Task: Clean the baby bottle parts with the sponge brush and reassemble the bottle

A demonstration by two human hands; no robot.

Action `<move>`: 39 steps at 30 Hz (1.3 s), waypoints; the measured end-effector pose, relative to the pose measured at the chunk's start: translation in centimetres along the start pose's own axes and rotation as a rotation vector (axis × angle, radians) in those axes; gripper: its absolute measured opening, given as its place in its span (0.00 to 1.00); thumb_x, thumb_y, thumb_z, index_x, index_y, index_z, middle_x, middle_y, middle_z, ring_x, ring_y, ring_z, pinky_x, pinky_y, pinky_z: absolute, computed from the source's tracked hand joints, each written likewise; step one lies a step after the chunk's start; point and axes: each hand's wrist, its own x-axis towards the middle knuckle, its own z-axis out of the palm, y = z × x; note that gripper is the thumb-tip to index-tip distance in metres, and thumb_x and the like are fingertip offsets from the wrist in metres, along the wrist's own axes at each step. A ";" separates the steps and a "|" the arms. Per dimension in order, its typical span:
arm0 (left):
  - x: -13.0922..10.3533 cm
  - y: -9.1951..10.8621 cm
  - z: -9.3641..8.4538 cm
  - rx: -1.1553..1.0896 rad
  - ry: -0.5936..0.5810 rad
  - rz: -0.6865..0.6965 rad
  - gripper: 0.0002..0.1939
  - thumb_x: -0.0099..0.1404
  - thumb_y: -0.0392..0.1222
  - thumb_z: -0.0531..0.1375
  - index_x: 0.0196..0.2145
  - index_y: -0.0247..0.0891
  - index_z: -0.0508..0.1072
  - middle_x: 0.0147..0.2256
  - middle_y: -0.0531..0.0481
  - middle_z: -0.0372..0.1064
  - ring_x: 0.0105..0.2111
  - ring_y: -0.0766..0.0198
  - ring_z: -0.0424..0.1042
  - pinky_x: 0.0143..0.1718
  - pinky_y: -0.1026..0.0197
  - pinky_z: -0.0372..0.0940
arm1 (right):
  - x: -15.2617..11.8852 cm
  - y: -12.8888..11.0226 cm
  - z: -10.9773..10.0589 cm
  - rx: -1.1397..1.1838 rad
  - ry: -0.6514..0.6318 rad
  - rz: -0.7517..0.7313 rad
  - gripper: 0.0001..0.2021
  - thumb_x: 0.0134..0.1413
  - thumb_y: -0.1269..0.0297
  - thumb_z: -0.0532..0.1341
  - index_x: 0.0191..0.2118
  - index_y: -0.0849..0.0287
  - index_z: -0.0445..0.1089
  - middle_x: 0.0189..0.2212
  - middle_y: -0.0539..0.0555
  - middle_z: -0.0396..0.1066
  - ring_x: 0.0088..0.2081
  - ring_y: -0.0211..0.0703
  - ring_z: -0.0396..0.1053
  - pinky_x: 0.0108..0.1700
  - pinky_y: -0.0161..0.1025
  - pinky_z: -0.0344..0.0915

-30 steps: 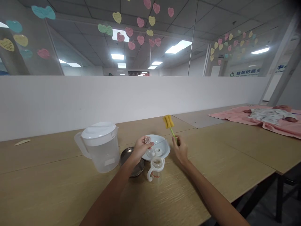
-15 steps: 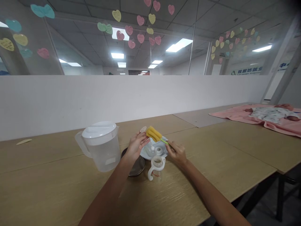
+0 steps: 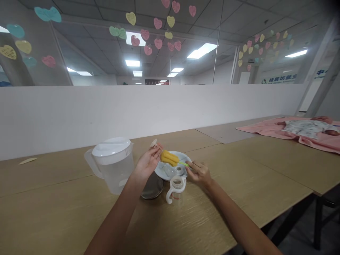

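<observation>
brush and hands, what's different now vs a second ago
The brush has swung down and left, from raised to nearly level, its head beside the left hand. That hand moved left with its round piece. The right hand still grips the brush. Jug, bottle and bowl stayed put.

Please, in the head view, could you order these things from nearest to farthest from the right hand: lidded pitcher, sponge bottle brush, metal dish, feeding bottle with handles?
1. Sponge bottle brush: held in the right hand.
2. Feeding bottle with handles: just left, nearer the camera.
3. Metal dish: left of the bottle.
4. Lidded pitcher: farthest left.
</observation>
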 end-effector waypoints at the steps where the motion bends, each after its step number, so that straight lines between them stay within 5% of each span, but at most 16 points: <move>1: -0.1 0.3 0.1 -0.009 0.000 0.005 0.09 0.62 0.24 0.55 0.29 0.35 0.69 0.32 0.48 0.72 0.35 0.69 0.74 0.41 0.67 0.69 | -0.1 0.0 0.1 0.012 0.005 -0.020 0.11 0.58 0.59 0.55 0.39 0.55 0.73 0.23 0.53 0.73 0.24 0.35 0.69 0.27 0.32 0.61; 6: -0.5 1.7 -0.1 0.072 -0.032 0.098 0.09 0.61 0.26 0.56 0.28 0.37 0.70 0.34 0.51 0.72 0.38 0.69 0.74 0.42 0.64 0.68 | -0.2 -0.1 0.2 0.013 -0.016 -0.026 0.12 0.57 0.59 0.55 0.36 0.58 0.73 0.24 0.54 0.73 0.23 0.35 0.68 0.26 0.32 0.60; 11: -0.3 1.5 -0.4 0.148 -0.074 0.115 0.09 0.58 0.26 0.59 0.30 0.39 0.71 0.33 0.53 0.71 0.36 0.70 0.72 0.41 0.66 0.67 | -0.3 -0.3 0.3 0.023 0.122 0.048 0.10 0.57 0.61 0.54 0.33 0.59 0.71 0.23 0.53 0.72 0.24 0.37 0.68 0.28 0.33 0.61; 17: -0.2 0.9 -0.4 0.137 -0.136 0.061 0.10 0.57 0.25 0.58 0.32 0.38 0.71 0.32 0.53 0.71 0.31 0.72 0.70 0.41 0.65 0.67 | -0.5 0.2 0.4 -0.024 0.009 -0.016 0.10 0.57 0.61 0.54 0.33 0.59 0.71 0.24 0.53 0.73 0.25 0.37 0.69 0.29 0.33 0.61; 19: 0.2 0.9 -0.8 0.259 -0.122 0.185 0.11 0.56 0.27 0.59 0.36 0.39 0.70 0.35 0.52 0.70 0.32 0.72 0.70 0.38 0.67 0.66 | -0.5 0.4 0.4 -0.033 0.004 0.007 0.11 0.57 0.61 0.54 0.33 0.60 0.71 0.24 0.54 0.73 0.25 0.37 0.69 0.29 0.34 0.61; 23: 2.0 1.2 -2.5 0.964 0.062 0.657 0.19 0.57 0.31 0.57 0.47 0.41 0.63 0.41 0.49 0.69 0.32 0.69 0.70 0.33 0.67 0.64 | -0.4 0.6 0.2 -0.054 -0.021 0.138 0.15 0.59 0.58 0.52 0.31 0.60 0.71 0.25 0.56 0.74 0.26 0.38 0.70 0.30 0.33 0.62; 25: 2.7 1.5 -3.6 1.239 0.100 0.739 0.19 0.54 0.27 0.56 0.44 0.40 0.65 0.36 0.51 0.70 0.30 0.68 0.69 0.33 0.66 0.62 | -0.4 0.7 0.2 -0.071 -0.046 0.198 0.17 0.59 0.56 0.51 0.31 0.60 0.72 0.26 0.56 0.75 0.27 0.38 0.70 0.31 0.33 0.62; 33: 3.3 1.1 -6.6 1.743 0.141 0.561 0.14 0.45 0.20 0.55 0.15 0.38 0.60 0.17 0.53 0.59 0.28 0.59 0.67 0.34 0.62 0.59 | -0.5 0.6 0.3 -0.085 -0.023 0.211 0.17 0.59 0.56 0.51 0.31 0.60 0.72 0.27 0.56 0.75 0.27 0.38 0.70 0.31 0.33 0.63; 39: 3.1 0.3 -7.1 2.017 0.107 0.427 0.11 0.50 0.24 0.56 0.17 0.36 0.65 0.26 0.42 0.70 0.37 0.51 0.71 0.40 0.56 0.62 | -0.2 0.6 0.3 -0.087 0.146 0.061 0.11 0.58 0.62 0.55 0.30 0.60 0.70 0.25 0.54 0.74 0.24 0.35 0.68 0.28 0.32 0.61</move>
